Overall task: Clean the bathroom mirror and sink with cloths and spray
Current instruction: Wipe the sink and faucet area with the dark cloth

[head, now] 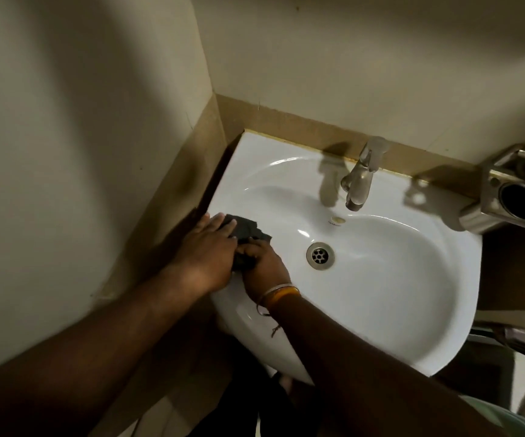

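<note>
- Right hand (265, 266), nearest of the two with bangles on the wrist, has its fingers curled around the near end of a dark cloth (248, 230).
- Left hand (206, 250) lies flat with fingers together, pressing the cloth's far end onto the sink (412, 310) at its left rim.
- Basin looks empty, just the metal drain (320, 256) mid-bowl; wet or dry, can't really tell in this dim light.
- Tap (362, 175) at the far edge, steel holder (516, 197) far right.
</note>
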